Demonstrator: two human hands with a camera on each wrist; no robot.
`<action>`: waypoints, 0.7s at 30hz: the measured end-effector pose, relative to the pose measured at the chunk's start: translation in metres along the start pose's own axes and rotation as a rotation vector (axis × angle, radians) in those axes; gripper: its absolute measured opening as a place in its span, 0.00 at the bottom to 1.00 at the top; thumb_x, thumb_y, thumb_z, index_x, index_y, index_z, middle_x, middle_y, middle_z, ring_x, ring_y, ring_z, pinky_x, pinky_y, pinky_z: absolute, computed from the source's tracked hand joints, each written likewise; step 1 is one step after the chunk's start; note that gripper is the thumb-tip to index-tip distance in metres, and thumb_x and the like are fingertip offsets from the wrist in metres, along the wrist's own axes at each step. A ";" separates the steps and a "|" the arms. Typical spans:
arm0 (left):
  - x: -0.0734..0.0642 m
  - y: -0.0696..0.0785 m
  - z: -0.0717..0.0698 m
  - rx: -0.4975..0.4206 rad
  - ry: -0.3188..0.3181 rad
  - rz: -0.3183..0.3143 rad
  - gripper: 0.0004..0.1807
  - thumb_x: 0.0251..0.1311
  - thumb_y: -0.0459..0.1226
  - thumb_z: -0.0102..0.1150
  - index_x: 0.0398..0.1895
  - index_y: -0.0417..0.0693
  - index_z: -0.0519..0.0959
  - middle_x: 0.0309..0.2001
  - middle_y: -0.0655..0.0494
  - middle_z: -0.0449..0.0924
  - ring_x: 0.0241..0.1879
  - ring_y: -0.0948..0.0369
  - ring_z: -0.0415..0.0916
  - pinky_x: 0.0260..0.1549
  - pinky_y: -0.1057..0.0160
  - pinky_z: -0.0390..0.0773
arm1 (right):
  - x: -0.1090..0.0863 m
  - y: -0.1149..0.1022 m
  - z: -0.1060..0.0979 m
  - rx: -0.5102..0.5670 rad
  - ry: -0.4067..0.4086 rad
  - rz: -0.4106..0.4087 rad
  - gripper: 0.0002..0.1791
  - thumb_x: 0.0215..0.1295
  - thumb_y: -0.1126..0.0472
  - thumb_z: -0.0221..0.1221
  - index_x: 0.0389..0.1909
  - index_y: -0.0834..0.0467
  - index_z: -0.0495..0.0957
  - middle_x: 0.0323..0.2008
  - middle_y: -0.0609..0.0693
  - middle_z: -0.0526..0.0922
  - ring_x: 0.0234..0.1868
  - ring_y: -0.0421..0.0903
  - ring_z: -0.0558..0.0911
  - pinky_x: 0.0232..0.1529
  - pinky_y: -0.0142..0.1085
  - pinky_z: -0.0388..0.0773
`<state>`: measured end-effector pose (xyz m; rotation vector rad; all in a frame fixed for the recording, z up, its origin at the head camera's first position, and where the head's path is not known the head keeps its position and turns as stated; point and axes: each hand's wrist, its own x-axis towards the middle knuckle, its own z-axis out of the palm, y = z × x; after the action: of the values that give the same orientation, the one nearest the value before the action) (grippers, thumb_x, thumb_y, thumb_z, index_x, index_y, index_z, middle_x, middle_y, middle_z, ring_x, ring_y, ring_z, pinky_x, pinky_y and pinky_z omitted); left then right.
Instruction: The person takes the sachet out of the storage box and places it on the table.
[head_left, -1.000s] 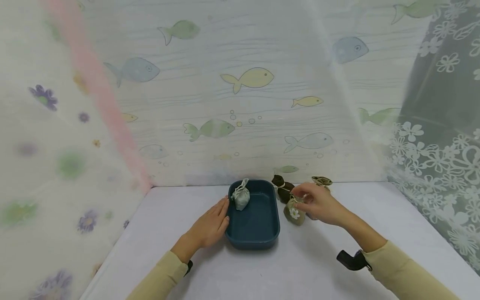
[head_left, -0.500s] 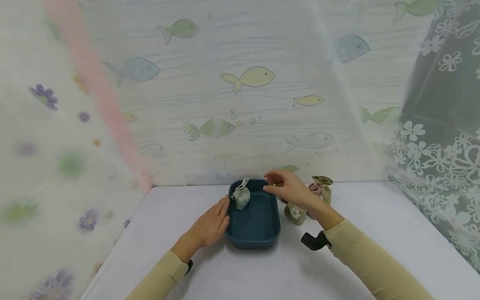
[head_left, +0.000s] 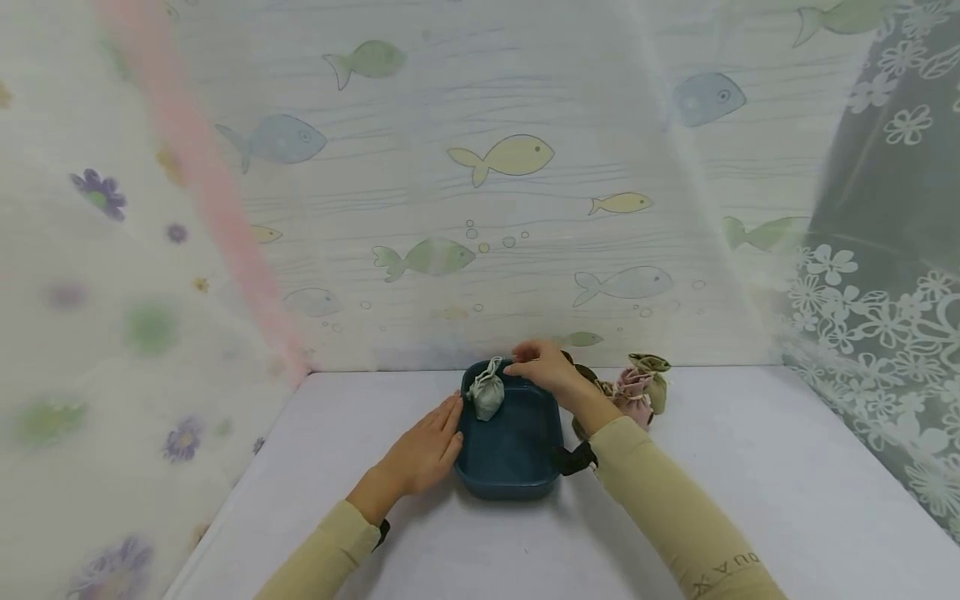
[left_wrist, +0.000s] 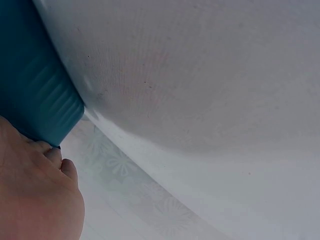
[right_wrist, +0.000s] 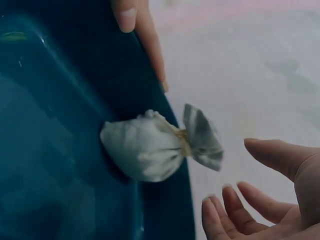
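A pale grey-green drawstring pouch [head_left: 488,398] leans against the far left inside of a dark blue tub [head_left: 510,481], its gathered neck above the rim. My right hand [head_left: 546,368] hovers over the tub's far end, just right of the pouch. The right wrist view shows the thumb and fingers spread around a gap beside the pouch's neck [right_wrist: 202,137], holding nothing. Along the tub's left outer wall rests my left hand [head_left: 420,447], its fingers straight. In the left wrist view that hand [left_wrist: 37,192] touches the ribbed wall [left_wrist: 47,95].
Right of the tub stand a pink pouch [head_left: 634,392], an olive-green pouch [head_left: 659,393] and a brown pouch [head_left: 587,373], partly behind my right arm. A fish-printed curtain [head_left: 495,275] hangs behind the white tabletop [head_left: 750,467].
My right hand has moved left, from the pouches right of the tub, over the brown one, to beside the grey-green pouch. My left hand has stayed on the tub's side.
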<state>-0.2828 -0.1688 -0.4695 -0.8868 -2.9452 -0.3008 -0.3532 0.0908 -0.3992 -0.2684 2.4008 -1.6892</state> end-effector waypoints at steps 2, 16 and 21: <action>0.000 -0.001 0.001 -0.006 0.007 0.006 0.33 0.82 0.43 0.33 0.81 0.34 0.48 0.82 0.42 0.43 0.81 0.49 0.43 0.77 0.48 0.53 | 0.006 0.003 0.006 0.041 -0.017 0.022 0.29 0.72 0.61 0.63 0.69 0.67 0.69 0.66 0.64 0.73 0.68 0.61 0.71 0.68 0.53 0.71; 0.000 0.000 -0.002 0.013 -0.024 -0.008 0.33 0.83 0.45 0.32 0.81 0.35 0.47 0.83 0.44 0.41 0.81 0.51 0.42 0.78 0.51 0.52 | 0.027 0.024 0.028 0.085 -0.083 0.135 0.27 0.71 0.65 0.62 0.69 0.66 0.72 0.71 0.64 0.69 0.73 0.63 0.66 0.73 0.56 0.63; -0.001 0.001 -0.003 -0.007 -0.017 0.001 0.33 0.82 0.44 0.33 0.81 0.33 0.48 0.83 0.43 0.43 0.81 0.49 0.43 0.77 0.48 0.53 | 0.031 0.029 0.034 0.136 -0.083 0.154 0.28 0.70 0.65 0.62 0.70 0.64 0.71 0.69 0.64 0.71 0.72 0.61 0.67 0.74 0.56 0.62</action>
<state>-0.2816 -0.1687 -0.4660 -0.8960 -2.9607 -0.3056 -0.3754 0.0619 -0.4390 -0.1261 2.1755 -1.7260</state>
